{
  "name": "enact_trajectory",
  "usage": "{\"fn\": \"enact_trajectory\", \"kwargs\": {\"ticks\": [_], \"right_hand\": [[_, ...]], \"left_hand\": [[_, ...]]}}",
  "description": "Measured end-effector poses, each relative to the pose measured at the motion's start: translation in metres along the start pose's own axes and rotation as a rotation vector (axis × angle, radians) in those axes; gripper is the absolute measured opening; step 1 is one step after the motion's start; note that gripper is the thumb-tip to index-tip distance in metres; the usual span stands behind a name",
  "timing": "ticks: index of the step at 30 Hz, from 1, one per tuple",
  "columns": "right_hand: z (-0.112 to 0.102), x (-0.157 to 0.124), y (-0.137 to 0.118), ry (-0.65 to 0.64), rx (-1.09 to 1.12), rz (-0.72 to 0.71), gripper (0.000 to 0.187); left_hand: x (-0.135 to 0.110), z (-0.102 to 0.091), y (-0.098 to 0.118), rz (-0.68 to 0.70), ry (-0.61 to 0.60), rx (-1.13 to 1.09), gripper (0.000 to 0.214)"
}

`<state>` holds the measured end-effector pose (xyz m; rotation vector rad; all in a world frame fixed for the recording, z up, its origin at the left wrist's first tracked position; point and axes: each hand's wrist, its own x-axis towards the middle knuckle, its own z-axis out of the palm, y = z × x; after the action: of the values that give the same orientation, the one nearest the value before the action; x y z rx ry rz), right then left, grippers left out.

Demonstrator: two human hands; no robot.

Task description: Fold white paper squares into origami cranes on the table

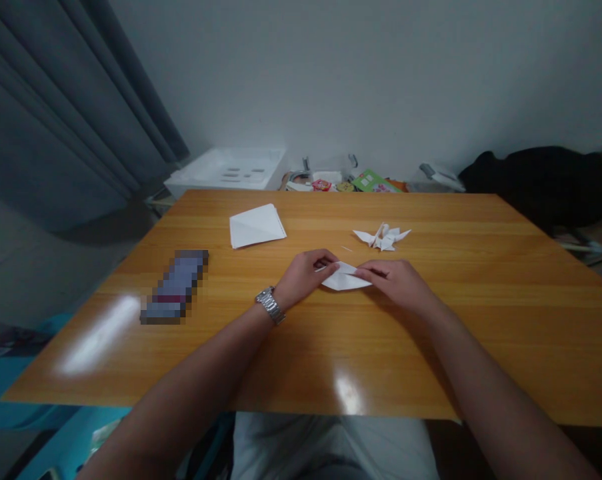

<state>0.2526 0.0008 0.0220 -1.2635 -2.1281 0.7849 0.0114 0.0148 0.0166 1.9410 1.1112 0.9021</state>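
Paper (345,278) on the counter (431,353) is light, thin, easily creased; your left hand (303,273) and right hand (398,283) each pinch one end, grip closed.

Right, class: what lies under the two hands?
A folded white paper on the table, under left hand and right hand. Parts beneath the fingers are hidden.

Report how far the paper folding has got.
Done: one folded paper figure lies on the table, past the hands. In hand: the left hand pinches one end of a partly folded sheet, and the right hand rests its fingers on the other end. The sheet is flat and pointed. Left: a stack of flat sheets lies unfolded farther back.
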Motion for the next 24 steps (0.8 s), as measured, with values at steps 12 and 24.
{"fn": "enact_trajectory", "kwargs": {"ticks": [12,24], "right_hand": [[-0.001,0.002,0.005,0.136,0.070,0.047,0.026],[0.017,0.007,0.007,0.293,0.557,0.248,0.052]], "left_hand": [[-0.002,0.005,-0.009,0.001,-0.147,-0.111,0.018],[0.004,0.011,-0.011,-0.140,0.108,-0.227,0.013]]}}
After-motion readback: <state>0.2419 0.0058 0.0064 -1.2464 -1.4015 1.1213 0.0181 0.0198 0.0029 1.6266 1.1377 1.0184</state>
